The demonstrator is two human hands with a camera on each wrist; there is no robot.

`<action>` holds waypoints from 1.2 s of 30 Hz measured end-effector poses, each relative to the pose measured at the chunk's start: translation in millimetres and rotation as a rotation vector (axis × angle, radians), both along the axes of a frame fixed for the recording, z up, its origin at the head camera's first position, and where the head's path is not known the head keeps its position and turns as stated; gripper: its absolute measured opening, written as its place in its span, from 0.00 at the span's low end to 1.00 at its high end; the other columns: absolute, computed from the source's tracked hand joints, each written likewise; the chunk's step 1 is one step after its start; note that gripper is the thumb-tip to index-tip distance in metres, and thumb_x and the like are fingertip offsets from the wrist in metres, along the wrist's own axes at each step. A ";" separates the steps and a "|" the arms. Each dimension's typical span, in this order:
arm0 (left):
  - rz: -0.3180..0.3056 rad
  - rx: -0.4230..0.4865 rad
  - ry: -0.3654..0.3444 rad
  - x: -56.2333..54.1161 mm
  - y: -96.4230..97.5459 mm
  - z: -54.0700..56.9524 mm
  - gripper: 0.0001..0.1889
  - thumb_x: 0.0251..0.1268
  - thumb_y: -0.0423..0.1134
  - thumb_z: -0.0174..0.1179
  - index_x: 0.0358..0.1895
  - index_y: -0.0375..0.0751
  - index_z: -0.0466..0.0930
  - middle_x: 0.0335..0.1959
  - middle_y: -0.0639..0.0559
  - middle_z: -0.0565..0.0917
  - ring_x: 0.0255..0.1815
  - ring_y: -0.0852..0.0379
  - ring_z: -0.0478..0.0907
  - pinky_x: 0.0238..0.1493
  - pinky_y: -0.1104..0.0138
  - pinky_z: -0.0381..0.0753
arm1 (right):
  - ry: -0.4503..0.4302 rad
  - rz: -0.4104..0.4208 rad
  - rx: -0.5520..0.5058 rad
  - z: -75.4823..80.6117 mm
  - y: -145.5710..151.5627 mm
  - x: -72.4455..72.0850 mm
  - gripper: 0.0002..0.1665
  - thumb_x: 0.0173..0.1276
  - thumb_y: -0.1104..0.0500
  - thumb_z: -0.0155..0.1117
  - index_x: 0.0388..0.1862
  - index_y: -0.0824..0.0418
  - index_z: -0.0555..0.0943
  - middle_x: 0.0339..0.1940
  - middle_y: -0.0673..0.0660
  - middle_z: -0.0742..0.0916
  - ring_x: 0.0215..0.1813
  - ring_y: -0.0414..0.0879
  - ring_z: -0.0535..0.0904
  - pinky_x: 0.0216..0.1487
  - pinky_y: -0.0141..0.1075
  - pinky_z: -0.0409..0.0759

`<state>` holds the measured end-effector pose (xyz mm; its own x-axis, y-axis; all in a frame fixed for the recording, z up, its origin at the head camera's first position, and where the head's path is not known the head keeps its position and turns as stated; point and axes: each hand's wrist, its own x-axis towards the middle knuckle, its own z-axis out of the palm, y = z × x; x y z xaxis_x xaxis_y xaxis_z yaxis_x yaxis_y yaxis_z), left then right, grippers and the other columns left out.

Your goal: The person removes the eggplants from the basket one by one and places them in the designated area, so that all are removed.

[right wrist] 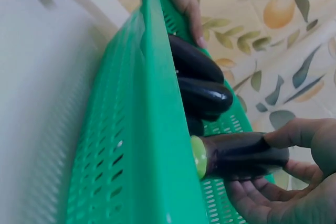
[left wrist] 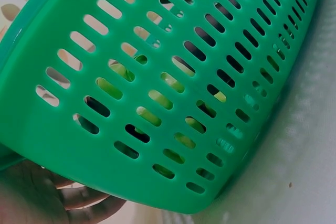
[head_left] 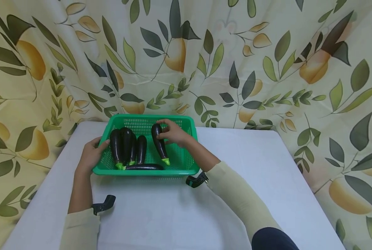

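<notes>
A green plastic basket [head_left: 145, 172] with slotted walls stands on the table. Inside it on the left, several dark eggplants [head_left: 116, 146] lie side by side, and another eggplant [head_left: 144, 167] lies crosswise along the front wall. My right hand [head_left: 173, 133] grips one eggplant [head_left: 159, 140] over the basket's right half, its green stem end toward me. In the right wrist view, thumb and fingers wrap the wide end of this eggplant [right wrist: 236, 156]. My left hand [head_left: 91, 154] holds the basket's left rim, thumb on top; in the left wrist view its fingers [left wrist: 86, 203] reach under the rim.
A white cloth covers the table [head_left: 161, 211]. Behind it hangs a curtain [head_left: 204, 86] printed with leaves and fruit, close to the basket's back rim. Dark wrist cameras [head_left: 104, 205] are strapped to both forearms.
</notes>
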<state>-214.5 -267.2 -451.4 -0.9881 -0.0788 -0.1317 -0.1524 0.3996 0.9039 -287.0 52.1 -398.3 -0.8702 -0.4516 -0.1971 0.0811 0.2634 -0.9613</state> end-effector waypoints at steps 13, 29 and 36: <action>-0.001 0.002 -0.005 -0.8 1.8 -0.4 0.39 0.86 0.57 0.46 0.82 0.27 0.55 0.75 0.25 0.66 0.73 0.28 0.65 0.69 0.36 0.68 | 0.067 -0.061 -0.019 5.7 15.3 17.5 0.38 0.74 0.68 0.64 0.81 0.60 0.66 0.64 0.71 0.76 0.54 0.57 0.81 0.50 0.48 0.85; 0.000 0.006 -0.013 -0.2 2.4 0.1 0.39 0.86 0.57 0.46 0.82 0.27 0.55 0.74 0.25 0.66 0.72 0.28 0.66 0.68 0.36 0.69 | 0.091 -0.149 -0.106 6.5 37.4 28.5 0.37 0.75 0.67 0.63 0.81 0.60 0.65 0.67 0.70 0.74 0.60 0.60 0.80 0.59 0.54 0.82; -0.004 -0.001 -0.013 1.2 3.3 0.5 0.39 0.86 0.56 0.46 0.81 0.26 0.55 0.74 0.25 0.66 0.72 0.28 0.66 0.68 0.36 0.70 | 0.127 -0.211 -0.118 1.5 47.7 36.3 0.36 0.77 0.64 0.62 0.81 0.58 0.65 0.66 0.68 0.75 0.62 0.60 0.78 0.58 0.52 0.80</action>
<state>-213.3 -263.9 -450.9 -0.9867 -0.0748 -0.1442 -0.1621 0.4011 0.9016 -250.7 99.8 -396.8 -0.9618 -0.2713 -0.0369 -0.0012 0.1386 -0.9903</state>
